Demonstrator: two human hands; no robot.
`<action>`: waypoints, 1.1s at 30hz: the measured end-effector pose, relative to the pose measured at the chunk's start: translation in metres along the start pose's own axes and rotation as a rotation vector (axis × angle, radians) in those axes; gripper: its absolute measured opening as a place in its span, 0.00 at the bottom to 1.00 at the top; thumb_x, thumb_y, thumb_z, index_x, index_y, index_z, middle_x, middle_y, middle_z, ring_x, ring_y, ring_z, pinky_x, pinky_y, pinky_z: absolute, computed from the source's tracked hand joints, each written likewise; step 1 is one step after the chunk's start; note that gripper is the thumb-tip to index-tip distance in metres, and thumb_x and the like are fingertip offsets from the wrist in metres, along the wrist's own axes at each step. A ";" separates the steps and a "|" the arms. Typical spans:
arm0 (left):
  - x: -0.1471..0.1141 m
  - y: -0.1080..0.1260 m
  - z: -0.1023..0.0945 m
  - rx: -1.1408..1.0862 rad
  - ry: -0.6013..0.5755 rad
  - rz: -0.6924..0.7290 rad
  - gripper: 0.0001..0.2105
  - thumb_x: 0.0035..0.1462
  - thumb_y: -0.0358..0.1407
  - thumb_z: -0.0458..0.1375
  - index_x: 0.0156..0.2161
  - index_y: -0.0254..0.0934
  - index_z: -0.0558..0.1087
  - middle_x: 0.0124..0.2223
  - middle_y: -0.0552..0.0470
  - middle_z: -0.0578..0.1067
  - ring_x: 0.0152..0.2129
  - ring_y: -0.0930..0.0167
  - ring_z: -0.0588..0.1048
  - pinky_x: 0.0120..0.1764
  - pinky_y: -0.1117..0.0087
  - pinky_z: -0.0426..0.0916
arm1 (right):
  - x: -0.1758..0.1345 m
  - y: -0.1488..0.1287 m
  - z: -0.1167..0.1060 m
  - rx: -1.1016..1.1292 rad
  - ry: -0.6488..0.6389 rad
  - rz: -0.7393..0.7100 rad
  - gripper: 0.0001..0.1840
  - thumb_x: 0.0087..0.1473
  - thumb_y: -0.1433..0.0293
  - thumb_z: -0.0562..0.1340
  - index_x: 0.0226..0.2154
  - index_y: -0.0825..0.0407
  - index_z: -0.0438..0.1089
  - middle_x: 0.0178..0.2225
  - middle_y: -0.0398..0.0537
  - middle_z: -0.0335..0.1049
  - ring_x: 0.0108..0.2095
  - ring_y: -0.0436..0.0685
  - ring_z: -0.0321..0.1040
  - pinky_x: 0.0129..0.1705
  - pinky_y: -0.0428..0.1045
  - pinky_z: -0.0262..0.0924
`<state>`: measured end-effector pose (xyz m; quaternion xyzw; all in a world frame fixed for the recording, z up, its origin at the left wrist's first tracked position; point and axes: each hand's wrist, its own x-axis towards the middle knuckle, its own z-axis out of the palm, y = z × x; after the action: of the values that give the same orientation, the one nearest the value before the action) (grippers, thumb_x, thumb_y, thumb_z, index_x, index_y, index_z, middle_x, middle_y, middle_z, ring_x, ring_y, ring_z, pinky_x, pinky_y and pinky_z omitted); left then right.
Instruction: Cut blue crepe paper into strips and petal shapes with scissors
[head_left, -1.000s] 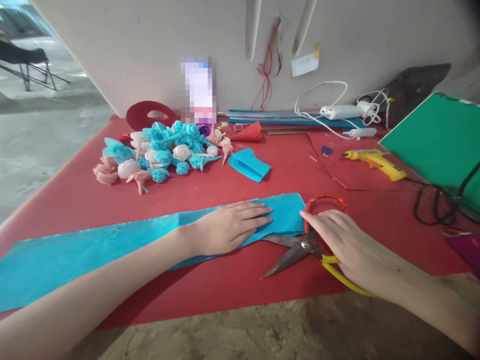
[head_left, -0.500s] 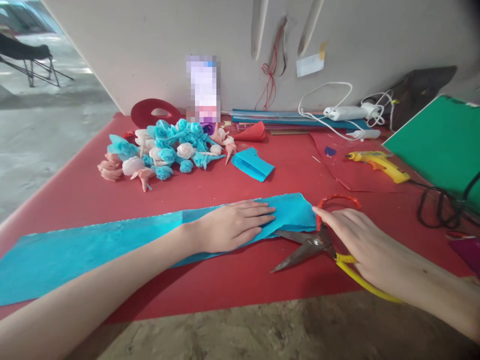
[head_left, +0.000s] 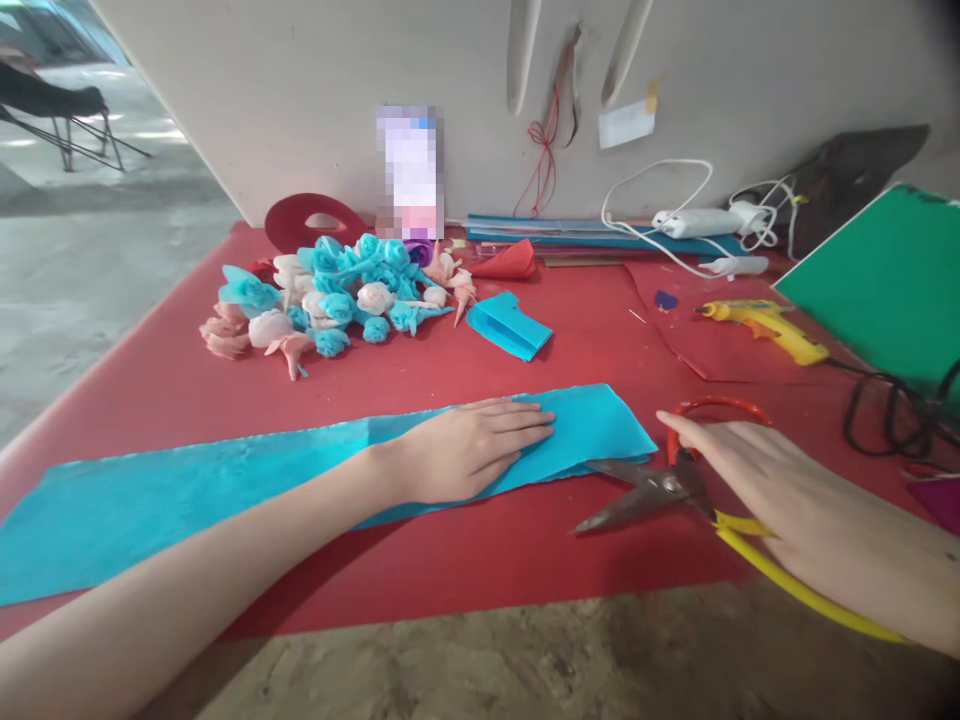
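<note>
My left hand (head_left: 469, 450) lies flat, fingers stretched out, on a long folded strip of blue crepe paper (head_left: 202, 490) spread across the red table (head_left: 480, 575). My right hand (head_left: 757, 480) grips a pair of scissors (head_left: 671, 487) with one red and one yellow handle. The scissor blades are apart. The upper blade's tip lies at the lower edge of the paper near its right end, partly hidden there; the lower blade rests over bare table. Beyond my left hand sits a smaller folded blue piece of paper (head_left: 510, 327).
Blue, white and pink paper flowers (head_left: 337, 300) are heaped at the back left, before a red ring-shaped roll (head_left: 281, 222). A yellow glue gun (head_left: 769, 328) lies at the right with its black cord. Behind it are a white power strip (head_left: 697, 222) and a green board (head_left: 885, 290).
My right hand has drawn the scissors to the right, away from my left hand. The paper's right end, bunched up before, now lies flatter. My left hand stays in place.
</note>
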<state>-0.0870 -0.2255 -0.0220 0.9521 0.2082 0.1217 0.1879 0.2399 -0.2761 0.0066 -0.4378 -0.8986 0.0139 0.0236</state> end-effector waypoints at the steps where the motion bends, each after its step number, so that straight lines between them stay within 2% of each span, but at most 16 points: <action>1: 0.000 0.000 0.000 0.003 -0.004 0.004 0.21 0.65 0.29 0.41 0.60 0.24 0.58 0.62 0.43 0.62 0.61 0.65 0.56 0.63 0.60 0.52 | -0.001 0.001 -0.001 0.005 -0.026 0.015 0.37 0.55 0.69 0.52 0.65 0.45 0.40 0.58 0.53 0.60 0.54 0.69 0.61 0.48 0.64 0.65; 4: 0.000 0.000 0.000 -0.003 -0.003 0.005 0.21 0.65 0.29 0.41 0.60 0.25 0.58 0.63 0.43 0.61 0.61 0.65 0.56 0.63 0.59 0.52 | -0.001 0.002 -0.003 0.029 -0.075 0.062 0.37 0.56 0.66 0.52 0.65 0.44 0.38 0.59 0.52 0.59 0.55 0.68 0.61 0.51 0.65 0.63; 9: 0.000 0.000 0.000 -0.013 -0.007 -0.002 0.21 0.65 0.29 0.42 0.60 0.25 0.58 0.63 0.43 0.61 0.62 0.66 0.55 0.63 0.59 0.51 | 0.004 0.000 0.002 0.012 -0.082 0.066 0.37 0.55 0.68 0.52 0.65 0.46 0.38 0.58 0.55 0.59 0.55 0.69 0.60 0.49 0.64 0.63; 15: 0.000 0.000 0.000 -0.037 0.005 -0.009 0.21 0.66 0.31 0.41 0.60 0.26 0.58 0.62 0.44 0.62 0.62 0.67 0.55 0.63 0.61 0.51 | 0.018 -0.015 0.013 -0.069 -0.007 -0.101 0.39 0.53 0.75 0.50 0.65 0.53 0.36 0.48 0.58 0.67 0.43 0.66 0.65 0.42 0.60 0.65; 19: 0.000 0.000 0.000 -0.032 0.012 -0.003 0.20 0.65 0.31 0.42 0.61 0.28 0.58 0.62 0.45 0.62 0.61 0.67 0.56 0.63 0.60 0.52 | 0.031 -0.030 0.018 -0.159 0.080 -0.158 0.42 0.49 0.82 0.48 0.65 0.59 0.33 0.41 0.57 0.67 0.38 0.63 0.63 0.39 0.58 0.64; 25: 0.000 0.001 0.000 -0.034 0.025 -0.009 0.20 0.65 0.31 0.42 0.60 0.26 0.59 0.62 0.42 0.63 0.61 0.67 0.57 0.62 0.61 0.53 | 0.043 -0.039 0.020 -0.070 0.086 -0.222 0.42 0.49 0.81 0.49 0.65 0.60 0.34 0.40 0.57 0.64 0.38 0.62 0.59 0.38 0.57 0.62; 33: 0.001 0.001 0.001 -0.027 0.026 -0.011 0.20 0.66 0.32 0.42 0.59 0.24 0.60 0.61 0.42 0.64 0.60 0.66 0.58 0.62 0.62 0.52 | 0.056 -0.056 0.021 -0.021 0.114 -0.291 0.46 0.44 0.86 0.48 0.65 0.61 0.32 0.38 0.55 0.65 0.37 0.62 0.58 0.40 0.59 0.61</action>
<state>-0.0850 -0.2266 -0.0223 0.9466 0.2143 0.1357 0.1989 0.1605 -0.2666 -0.0105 -0.3035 -0.9498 -0.0242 0.0718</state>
